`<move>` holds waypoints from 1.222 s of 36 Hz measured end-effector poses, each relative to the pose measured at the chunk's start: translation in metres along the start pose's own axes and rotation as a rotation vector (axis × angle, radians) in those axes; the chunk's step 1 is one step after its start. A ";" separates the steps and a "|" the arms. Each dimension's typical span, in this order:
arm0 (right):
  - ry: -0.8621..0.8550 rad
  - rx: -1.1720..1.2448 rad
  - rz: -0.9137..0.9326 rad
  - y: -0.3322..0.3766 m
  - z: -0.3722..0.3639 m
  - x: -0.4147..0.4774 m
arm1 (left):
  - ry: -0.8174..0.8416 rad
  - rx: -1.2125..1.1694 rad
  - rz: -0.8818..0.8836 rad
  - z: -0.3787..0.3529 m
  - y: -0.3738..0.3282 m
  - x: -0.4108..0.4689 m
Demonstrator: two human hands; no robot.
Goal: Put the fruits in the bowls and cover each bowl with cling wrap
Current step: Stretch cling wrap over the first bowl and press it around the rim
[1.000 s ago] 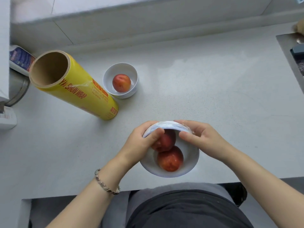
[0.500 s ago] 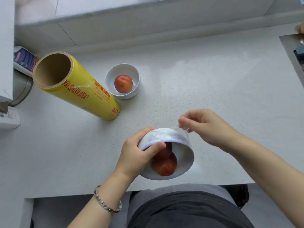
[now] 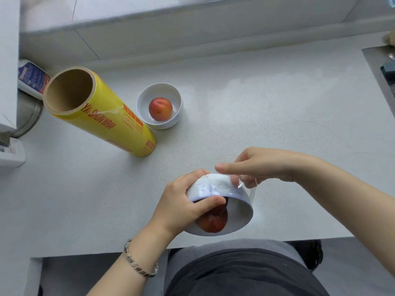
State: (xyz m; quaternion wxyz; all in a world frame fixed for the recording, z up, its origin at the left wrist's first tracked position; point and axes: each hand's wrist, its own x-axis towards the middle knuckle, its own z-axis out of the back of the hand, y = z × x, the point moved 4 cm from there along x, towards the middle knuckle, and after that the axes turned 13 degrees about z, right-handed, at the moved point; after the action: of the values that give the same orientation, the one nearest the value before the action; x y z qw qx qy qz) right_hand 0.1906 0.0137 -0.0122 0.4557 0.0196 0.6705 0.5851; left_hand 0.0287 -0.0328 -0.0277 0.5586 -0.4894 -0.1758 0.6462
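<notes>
Between the two hands, at the near edge of the pale speckled counter [image 3: 277, 103]: large white round bowl [image 3: 239, 216], tipped on its side, with its mouth facing back at the person and its base pointing away and up. Cannot tell whether its low rim touches the counter. A dark red round fruit [image 3: 213, 221] sits low inside. Clear cling film [image 3: 213, 189] lies wrinkled over the bowl's upper outer wall and runs off right as a taut strip.

On the bowl, the left hand [image 3: 177, 201] grips: fingers wrapped round the outer wall, thumb [image 3: 210, 205] hooked over the rim. There is a silver chain bracelet [image 3: 139, 265] on that wrist. Just past the bowl's base, the right hand [image 3: 267, 165] has its index finger [image 3: 230, 167] straight and laid across the base. Its lower fingers are curled, pinching the film strip.

Beyond the left hand is a yellow cling wrap roll with brown cardboard core [image 3: 102, 118]. It apparently stands on end, open core end toward the camera, with its long axis in the picture running far-left to near-right. Red print reads "YA SHUN WRAP"; the other red characters are too small to read. Just right of the roll, well beyond both hands, sits a small white round bowl [image 3: 142, 101], upright and mouth up, with one red-orange round fruit [image 3: 160, 108] inside. Far left of the left hand is a white pack with blue and red label [image 3: 32, 79], text unreadable.
</notes>
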 end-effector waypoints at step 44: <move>-0.543 0.116 0.049 -0.041 -0.003 0.023 | -0.063 -0.206 -0.057 0.008 0.001 0.003</move>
State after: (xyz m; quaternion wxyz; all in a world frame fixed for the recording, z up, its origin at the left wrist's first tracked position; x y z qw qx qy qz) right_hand 0.1966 0.0110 -0.0590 0.6024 0.2182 0.5556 0.5299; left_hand 0.0224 -0.0278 -0.0261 0.5176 -0.5186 -0.2726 0.6235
